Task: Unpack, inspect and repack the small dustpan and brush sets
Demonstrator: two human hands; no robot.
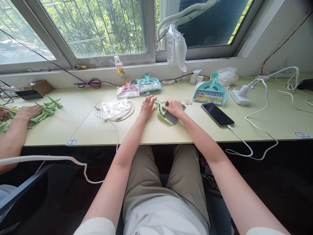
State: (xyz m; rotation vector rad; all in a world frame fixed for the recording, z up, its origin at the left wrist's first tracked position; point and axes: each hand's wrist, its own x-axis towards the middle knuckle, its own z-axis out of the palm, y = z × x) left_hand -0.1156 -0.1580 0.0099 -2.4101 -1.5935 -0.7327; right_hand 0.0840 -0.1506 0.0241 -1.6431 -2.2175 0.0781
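Observation:
A small light-green dustpan [161, 118] lies on the table in front of me, its handle pointing up and to the left. My left hand [147, 107] is at that handle, its fingertips closed on the edge. On the pan rests a small brush with grey bristles [171, 118]. My right hand [174, 107] has its fingers closed over the brush's green top, which it partly hides. Just behind the right hand lies a colourful printed card [186, 102].
Wrapped pink [127, 89] and teal [149, 84] dustpan sets stand behind, another teal set [211, 91] to the right. A phone [217, 114] charges beside a white adapter [241, 97]. Clear plastic wrap [114, 108] and cable lie left. Another person's hand [29, 112] touches green leafy stems [49, 109].

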